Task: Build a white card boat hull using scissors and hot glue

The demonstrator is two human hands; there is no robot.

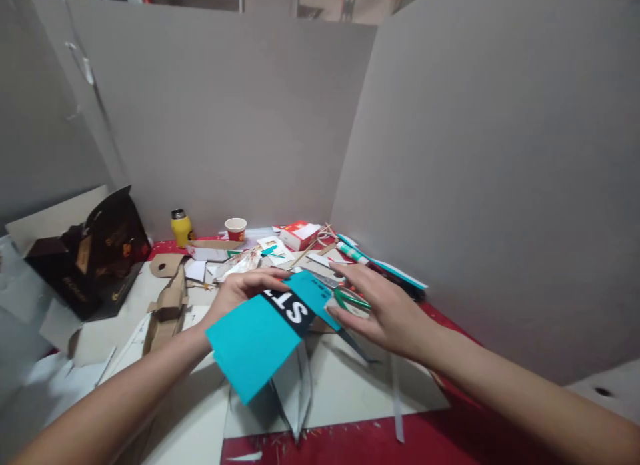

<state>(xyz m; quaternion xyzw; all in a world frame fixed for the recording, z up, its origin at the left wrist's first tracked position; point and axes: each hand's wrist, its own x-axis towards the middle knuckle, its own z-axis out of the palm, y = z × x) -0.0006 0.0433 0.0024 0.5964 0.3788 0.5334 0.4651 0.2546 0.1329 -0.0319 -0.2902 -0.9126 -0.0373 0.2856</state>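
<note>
My left hand is closed around the upper left side of a teal card. A black band with large white letters crosses the card, which is held tilted above the table. My right hand is at the card's right end, thumb and fingers spread apart, the thumb close to its edge. In the gap between them show green-handled scissors, blades pointing left; whether the fingers touch them is unclear. Below the card stands a folded pale piece with dark edges, partly hidden.
A pale board lies on the red tabletop. Behind are a yellow bottle, a paper cup, a red-and-white box and scraps. A dark carton and brown cardboard are left. Grey partitions enclose the table.
</note>
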